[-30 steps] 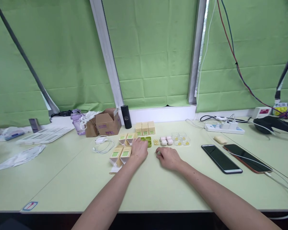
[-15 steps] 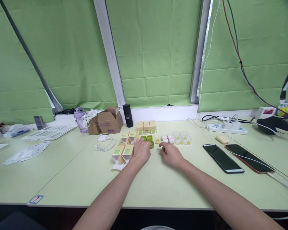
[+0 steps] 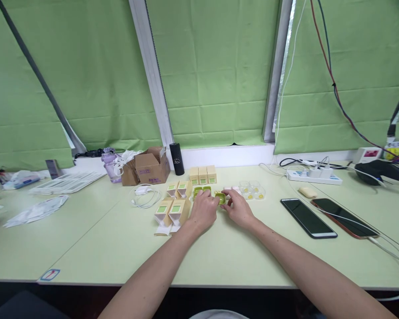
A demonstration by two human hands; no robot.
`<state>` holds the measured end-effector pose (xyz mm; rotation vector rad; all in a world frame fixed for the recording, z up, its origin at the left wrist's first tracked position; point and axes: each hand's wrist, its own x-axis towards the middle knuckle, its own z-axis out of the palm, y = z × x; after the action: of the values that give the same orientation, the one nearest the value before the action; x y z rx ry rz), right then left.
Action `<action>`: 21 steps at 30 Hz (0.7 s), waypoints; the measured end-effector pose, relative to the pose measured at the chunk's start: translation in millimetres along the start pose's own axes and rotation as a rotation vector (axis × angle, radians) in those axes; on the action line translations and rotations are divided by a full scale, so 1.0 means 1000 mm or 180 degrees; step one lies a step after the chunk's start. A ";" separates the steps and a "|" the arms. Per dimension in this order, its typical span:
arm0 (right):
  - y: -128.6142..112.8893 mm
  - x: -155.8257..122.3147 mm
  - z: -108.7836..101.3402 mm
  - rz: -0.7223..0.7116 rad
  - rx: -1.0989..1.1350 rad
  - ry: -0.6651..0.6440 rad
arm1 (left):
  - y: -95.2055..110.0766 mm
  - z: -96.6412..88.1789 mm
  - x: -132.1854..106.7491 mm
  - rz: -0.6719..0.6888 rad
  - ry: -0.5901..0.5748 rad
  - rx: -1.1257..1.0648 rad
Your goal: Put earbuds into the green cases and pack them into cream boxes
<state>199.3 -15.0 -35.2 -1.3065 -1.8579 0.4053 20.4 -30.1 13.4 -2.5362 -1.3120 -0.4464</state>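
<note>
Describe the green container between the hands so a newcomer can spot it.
On the pale desk, look below the middle green blind to where two hands nearly meet. Between the fingertips of the left hand and right hand is a small, squarish green container. Unlike the similar green ones just beyond the left hand, this one is held by both hands.

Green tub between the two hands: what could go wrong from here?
The green tub could slip, as the left hand and right hand seem to hold it only at its sides. The left hand might knock the nearest carton, which stands close beside it. The right hand could nudge the pink blocks it partly hides.
</note>
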 end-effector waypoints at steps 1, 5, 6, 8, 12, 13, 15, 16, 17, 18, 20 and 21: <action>0.001 0.001 0.000 -0.0031 0.0032 0.0012 | 0.000 0.000 -0.001 0.0022 0.0052 -0.0066; -0.001 0.001 -0.003 -0.0164 0.0226 0.0185 | -0.005 0.000 -0.004 -0.0081 0.0566 -0.0534; -0.002 0.001 -0.004 -0.0195 0.0297 0.0225 | -0.007 0.000 -0.004 -0.0134 0.0705 -0.0685; -0.005 0.001 -0.006 -0.0250 0.0458 0.0291 | -0.010 0.000 -0.005 -0.0235 0.0928 -0.0965; -0.013 0.000 -0.009 -0.0339 0.0833 0.0336 | -0.017 0.003 -0.004 -0.0252 0.1288 -0.1480; -0.014 0.000 -0.011 -0.0357 0.0922 0.0316 | -0.019 0.004 -0.004 -0.0218 0.1351 -0.1615; -0.017 -0.001 -0.013 -0.0384 0.1071 0.0268 | -0.021 0.007 -0.004 -0.0166 0.1430 -0.1839; -0.019 -0.001 -0.014 -0.0397 0.1128 0.0247 | -0.021 0.008 -0.004 -0.0146 0.1452 -0.1916; -0.020 -0.001 -0.016 -0.0410 0.1177 0.0234 | -0.021 0.009 -0.004 -0.0120 0.1468 -0.1967; -0.021 -0.002 -0.017 -0.0418 0.1222 0.0241 | -0.021 0.009 -0.004 -0.0082 0.1479 -0.1997; -0.023 -0.002 -0.019 -0.0433 0.1306 0.0292 | -0.020 0.009 -0.005 0.0047 0.1495 -0.2008; -0.025 -0.003 -0.021 -0.0443 0.1344 0.0326 | -0.019 0.009 -0.005 0.0120 0.1517 -0.2002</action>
<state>199.8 -31.7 -7.5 -0.8914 -1.6527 0.6061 3.6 -19.8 4.7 -2.6331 -1.0460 -1.5486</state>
